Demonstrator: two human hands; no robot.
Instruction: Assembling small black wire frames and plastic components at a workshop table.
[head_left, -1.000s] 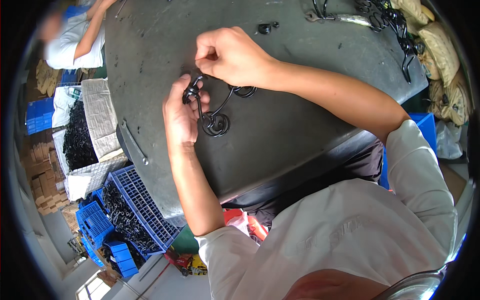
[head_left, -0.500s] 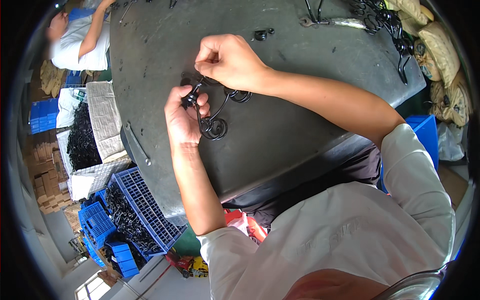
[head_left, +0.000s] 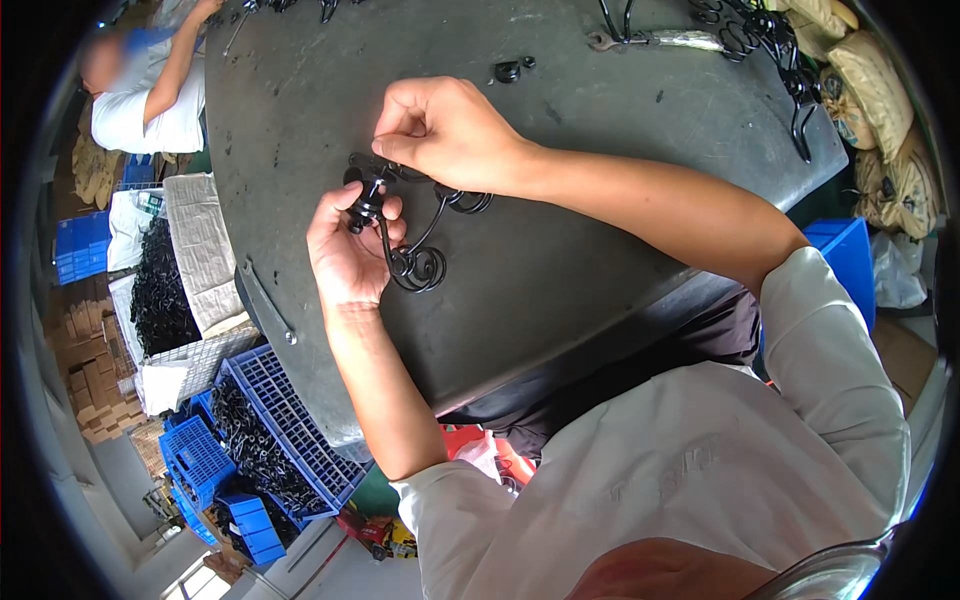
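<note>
My left hand (head_left: pixel 345 250) is closed round the dark fitting of a black curled wire part (head_left: pixel 418 268). Its thumb presses on the fitting, and the part's spiral coils hang to the right of the fingers. Just above and to the right, my right hand (head_left: pixel 450 135) is bent down with thumb and forefinger pinched together over the fitting's upper end. Whatever sits in that pinch is too small or hidden to tell. More wire coils (head_left: pixel 468 200) show below the right wrist.
Two small black pieces (head_left: pixel 508 72) lie beyond my right hand on the dark table (head_left: pixel 560 290). A wrench (head_left: pixel 655 40) and more black wire parts (head_left: pixel 770 40) are at the far right. Another wrench (head_left: pixel 266 300) lies at the left edge, near blue crates (head_left: pixel 290 430). A co-worker (head_left: pixel 150 90) is at far left.
Both hands have shifted slightly left with the wire part, the left one also a little nearer to me. The right hand's pinch stays above the fitting.
</note>
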